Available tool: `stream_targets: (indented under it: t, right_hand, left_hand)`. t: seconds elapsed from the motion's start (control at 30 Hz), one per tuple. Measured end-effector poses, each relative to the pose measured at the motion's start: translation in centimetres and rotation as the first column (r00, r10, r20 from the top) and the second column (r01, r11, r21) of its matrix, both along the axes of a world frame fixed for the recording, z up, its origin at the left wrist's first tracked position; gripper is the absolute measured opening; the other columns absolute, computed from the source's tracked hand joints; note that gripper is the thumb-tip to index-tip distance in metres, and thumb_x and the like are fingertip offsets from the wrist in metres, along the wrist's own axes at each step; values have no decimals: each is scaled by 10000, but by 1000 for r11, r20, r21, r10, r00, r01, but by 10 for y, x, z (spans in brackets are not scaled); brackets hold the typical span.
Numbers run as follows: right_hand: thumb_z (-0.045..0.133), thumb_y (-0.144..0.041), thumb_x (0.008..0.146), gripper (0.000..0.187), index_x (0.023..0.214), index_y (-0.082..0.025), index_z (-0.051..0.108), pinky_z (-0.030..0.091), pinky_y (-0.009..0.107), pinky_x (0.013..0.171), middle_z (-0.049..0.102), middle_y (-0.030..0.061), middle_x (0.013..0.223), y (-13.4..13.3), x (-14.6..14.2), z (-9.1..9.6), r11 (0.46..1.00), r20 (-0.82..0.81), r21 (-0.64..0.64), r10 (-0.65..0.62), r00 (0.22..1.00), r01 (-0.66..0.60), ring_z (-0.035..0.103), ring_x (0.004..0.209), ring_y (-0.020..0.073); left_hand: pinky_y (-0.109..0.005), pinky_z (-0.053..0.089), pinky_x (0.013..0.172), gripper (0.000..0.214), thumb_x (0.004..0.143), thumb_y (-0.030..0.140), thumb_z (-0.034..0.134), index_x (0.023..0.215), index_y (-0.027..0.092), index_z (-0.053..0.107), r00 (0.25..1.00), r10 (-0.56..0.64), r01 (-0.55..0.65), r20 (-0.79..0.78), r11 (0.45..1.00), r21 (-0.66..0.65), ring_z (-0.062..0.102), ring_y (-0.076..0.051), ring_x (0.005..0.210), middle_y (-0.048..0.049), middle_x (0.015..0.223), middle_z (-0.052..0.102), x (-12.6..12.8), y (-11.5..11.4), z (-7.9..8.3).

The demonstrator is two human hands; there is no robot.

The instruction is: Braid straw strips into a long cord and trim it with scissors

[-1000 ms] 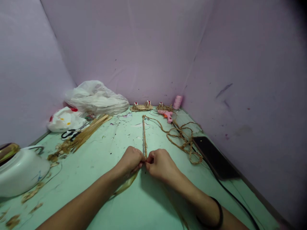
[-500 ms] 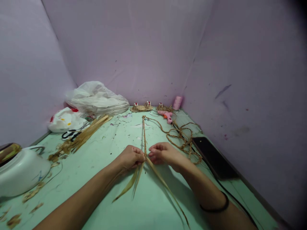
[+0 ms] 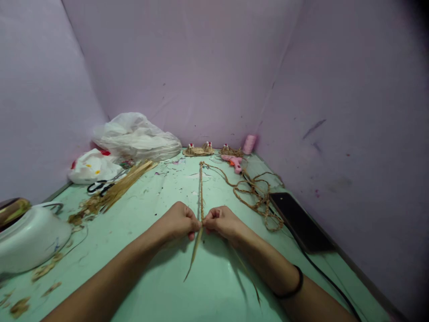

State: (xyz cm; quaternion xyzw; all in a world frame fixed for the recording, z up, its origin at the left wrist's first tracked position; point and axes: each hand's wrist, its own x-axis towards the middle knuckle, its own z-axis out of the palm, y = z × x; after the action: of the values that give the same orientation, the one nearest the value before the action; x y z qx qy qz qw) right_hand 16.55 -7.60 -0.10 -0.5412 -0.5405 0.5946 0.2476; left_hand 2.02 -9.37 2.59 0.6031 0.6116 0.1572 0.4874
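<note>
A thin braid of dried plant fibre (image 3: pixel 201 190) runs straight toward me along the green table. At its near end my left hand (image 3: pixel 181 220) is closed in a pinch on the fibre. Meeting it from the other side, my right hand (image 3: pixel 224 222) pinches a fibre strand, with the thumbs almost touching. One loose strand (image 3: pixel 194 255) hangs down between the hands. Another thin strand (image 3: pixel 248 273) trails out from beneath my right hand. My fingers hide the exact point where the strands meet.
At right lie a coil of braided cord (image 3: pixel 250 197), a black phone (image 3: pixel 301 223) and a cable. A pink glue gun (image 3: pixel 234 163) and thread spool (image 3: pixel 249 144) stand farther back. At left are dried fibres (image 3: pixel 127 183), scissors (image 3: pixel 98 187), plastic bags (image 3: pixel 134 138) and a white pot (image 3: pixel 36 241).
My right hand has moved left and closed on a strand at the braid's end. The broad strand that hung below my left hand is now out of sight.
</note>
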Motion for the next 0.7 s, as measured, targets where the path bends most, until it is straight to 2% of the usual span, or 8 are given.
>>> stream_targets:
  t: [0.1, 0.2, 0.3, 0.4, 0.47, 0.53, 0.63, 0.7]
  right_hand:
    - [522, -75, 527, 69, 496, -136, 513, 168, 196, 371, 432, -67, 337, -4, -5, 2, 997, -105, -61, -60, 993, 54, 269, 321, 28]
    - [522, -65, 519, 77, 499, -137, 507, 170, 193, 372, 395, -83, 315, -7, -8, 3, 989, -174, -106, -124, 977, 107, 247, 310, 22]
    - [529, -69, 508, 62, 497, -130, 521, 191, 193, 380, 426, -67, 340, -6, -8, 0, 991, -212, -92, -113, 971, 96, 304, 334, 32]
    - [536, -79, 494, 50, 503, -128, 532, 181, 195, 376, 470, -53, 380, -3, -4, 0, 996, -277, -80, -52, 959, 31, 308, 342, 31]
    - [546, -100, 505, 34, 527, -126, 541, 141, 196, 366, 498, -49, 409, -2, 0, 3, 995, -325, -100, -10, 946, -24, 261, 329, 17]
    - [568, -124, 516, 41, 551, -122, 546, 119, 193, 362, 527, -41, 439, -2, 2, 8, 990, -349, -125, 17, 937, -65, 239, 324, 9]
    - [613, -150, 512, 104, 582, -122, 540, 182, 174, 378, 559, -18, 478, -2, 4, 9, 986, -373, -143, 27, 928, -86, 366, 364, 29]
    - [633, -159, 508, 140, 603, -125, 537, 234, 169, 404, 569, -10, 496, -1, 3, 5, 987, -361, -129, 41, 932, -93, 437, 413, 51]
  left_hand:
    - [-230, 276, 446, 191, 635, 208, 469, 498, 128, 576, 975, -15, 40, -222, 993, 107, 399, -99, 419, -31, 449, 514, 15, -17, 3]
    - [-255, 327, 526, 237, 696, 189, 415, 672, 131, 644, 865, 33, 149, -500, 935, 321, 522, -159, 558, -88, 613, 604, 30, -34, -4]
    - [-272, 346, 560, 267, 715, 191, 401, 767, 127, 654, 811, 24, 251, -584, 889, 384, 554, -186, 617, -110, 680, 627, 33, -40, -7]
    - [-242, 324, 495, 292, 716, 306, 441, 580, 123, 623, 921, -10, 172, -389, 907, 383, 512, -147, 522, -52, 528, 562, 22, -27, 1]
    - [-221, 307, 446, 301, 711, 336, 451, 567, 122, 606, 977, 132, -64, -168, 930, 362, 461, -106, 440, -10, 466, 510, 12, -15, 8]
    - [-208, 272, 379, 227, 676, 306, 485, 671, 121, 616, 976, 212, -217, 44, 967, 133, 403, -78, 351, 14, 456, 511, 6, -5, 11]
    - [-191, 258, 324, 168, 602, 264, 550, 640, 107, 592, 940, 194, -145, 281, 971, -188, 402, -66, 324, -12, 493, 557, 4, 1, 6]
    - [-186, 281, 315, 145, 570, 248, 570, 554, 104, 565, 928, 192, -122, 319, 967, -225, 412, -67, 327, -18, 465, 542, 5, 1, -1]
